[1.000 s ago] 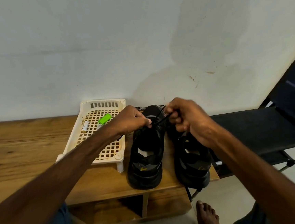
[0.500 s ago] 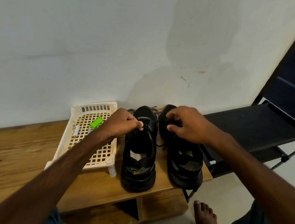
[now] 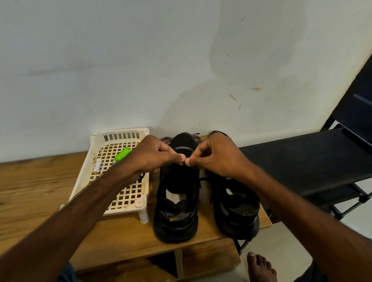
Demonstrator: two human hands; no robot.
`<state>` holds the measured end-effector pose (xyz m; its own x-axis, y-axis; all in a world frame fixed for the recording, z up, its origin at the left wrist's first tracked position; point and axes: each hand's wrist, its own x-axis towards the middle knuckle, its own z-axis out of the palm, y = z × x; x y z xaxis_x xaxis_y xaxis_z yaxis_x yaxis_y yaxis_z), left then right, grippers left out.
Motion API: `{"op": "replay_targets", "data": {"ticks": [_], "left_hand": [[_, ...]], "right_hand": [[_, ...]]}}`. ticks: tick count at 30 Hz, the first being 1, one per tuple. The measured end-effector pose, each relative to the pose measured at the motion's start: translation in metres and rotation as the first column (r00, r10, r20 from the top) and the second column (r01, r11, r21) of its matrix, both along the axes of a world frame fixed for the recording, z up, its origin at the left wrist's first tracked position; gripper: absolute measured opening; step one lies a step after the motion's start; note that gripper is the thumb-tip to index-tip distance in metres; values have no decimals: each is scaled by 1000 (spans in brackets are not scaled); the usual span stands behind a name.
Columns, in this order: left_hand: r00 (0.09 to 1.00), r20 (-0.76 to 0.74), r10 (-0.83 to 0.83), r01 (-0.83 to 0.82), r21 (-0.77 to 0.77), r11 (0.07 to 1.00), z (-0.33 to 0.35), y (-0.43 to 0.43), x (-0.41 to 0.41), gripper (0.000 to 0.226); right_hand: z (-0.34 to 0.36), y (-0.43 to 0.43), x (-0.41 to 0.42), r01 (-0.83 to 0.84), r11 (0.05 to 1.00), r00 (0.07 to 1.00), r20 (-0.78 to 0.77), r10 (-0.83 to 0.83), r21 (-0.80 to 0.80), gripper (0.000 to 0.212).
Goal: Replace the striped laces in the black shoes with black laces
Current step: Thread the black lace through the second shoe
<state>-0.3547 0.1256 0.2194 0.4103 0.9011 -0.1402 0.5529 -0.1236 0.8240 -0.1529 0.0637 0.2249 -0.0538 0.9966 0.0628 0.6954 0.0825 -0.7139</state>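
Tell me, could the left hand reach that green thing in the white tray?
Probably yes: the green thing lies uncovered just beside the left hand, nothing between, though its fingers are pinching a black lace.

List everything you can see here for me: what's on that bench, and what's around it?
black shoes: two, black, side by side on the bench, toes towards the wall
striped laces: count unclear, black-and-white, ends showing behind the shoes
black lace: one strand seen, black, between the shoes
tray: one, cream lattice plastic, on the bench beside the shoes
green object: one, bright green, in the tray
battery: one, white, in the tray
bench: one, brown wood, against the wall
rack: one, black, beside the bench
wall: one, white, stained
foot: one, bare, on the floor
left hand, right hand: two, fingertips meeting over one shoe, apparently pinching the black lace
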Motion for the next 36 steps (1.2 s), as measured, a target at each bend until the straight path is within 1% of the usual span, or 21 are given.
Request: {"op": "replay_targets", "data": {"ticks": [2,4,7,11,14,20,27,30,32,34,36], "left_hand": [[1000,6,21,-20,-27,999,0,1,-2,18],[997,24,80,-78,-64,995,-1,2,-5,23],[989,29,142,-139,-89,986,-4,5,-9,25],[989,-16,146,-146,-50,988,-4,5,-13,24],[985,-78,152,-155,-32,987,-3,8,-15,25],[980,-156,125,-127,0,992,-3,10,-20,25],[973,-203,111,-96,82,992,0,7,-18,25],[964,-265,32,12,162,987,1,5,-19,20],[963,-263,-56,99,154,983,2,2,-20,16],[958,-256,-131,167,123,978,1,-1,-17,20],[952,-265,-153,191,126,973,-1,-3,-14,26]], "right_hand": [[0,1,2,1,999,1000,-6,-1,-34,11],[0,1,4,-3,998,1000,3,3,-61,13],[1,1,7,21,990,1000,2,-21,-136,16],[3,1,7,48,958,990,-116,-83,-281,16],[3,-2,6,34,936,977,-185,-105,-352,12],[6,-6,8,6,910,976,-196,-95,-413,10],[9,-7,11,-2,909,981,-177,-79,-417,12],[6,-6,12,-1,947,997,-75,-25,-321,13],[4,-6,13,-41,968,999,-41,32,-249,13],[2,-8,11,-101,971,995,-29,97,-217,20],[-1,-8,7,-134,978,988,55,144,-157,26]]}}
